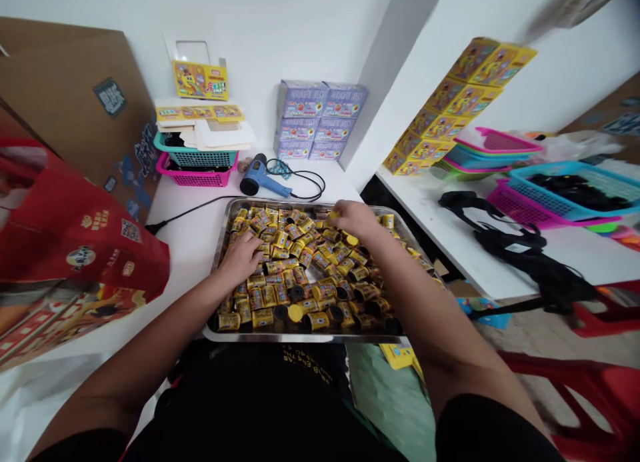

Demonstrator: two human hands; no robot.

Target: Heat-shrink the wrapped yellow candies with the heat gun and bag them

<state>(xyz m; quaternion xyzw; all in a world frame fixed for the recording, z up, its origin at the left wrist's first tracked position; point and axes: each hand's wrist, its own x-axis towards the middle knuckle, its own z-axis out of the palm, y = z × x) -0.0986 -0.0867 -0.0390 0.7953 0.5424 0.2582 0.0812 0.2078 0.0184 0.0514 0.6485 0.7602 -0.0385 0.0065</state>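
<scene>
A steel tray [224, 239] on the white table holds several small yellow-and-black labelled canisters [300, 275], most lying on their sides. My left hand [244, 255] rests palm down on the canisters at the tray's left side, fingers curled over them. My right hand [356, 221] reaches to the tray's far right part, fingers bent down onto the canisters there; a yellow piece shows at its fingertips.
A blue heat gun [260, 175] with a black cord lies behind the tray. Stacked pink and teal baskets [196, 167] and purple boxes [320, 119] stand at the back. A red bag [75, 242] sits left. The right table carries yellow boxes [450, 109], baskets [565, 195] and black straps [515, 245].
</scene>
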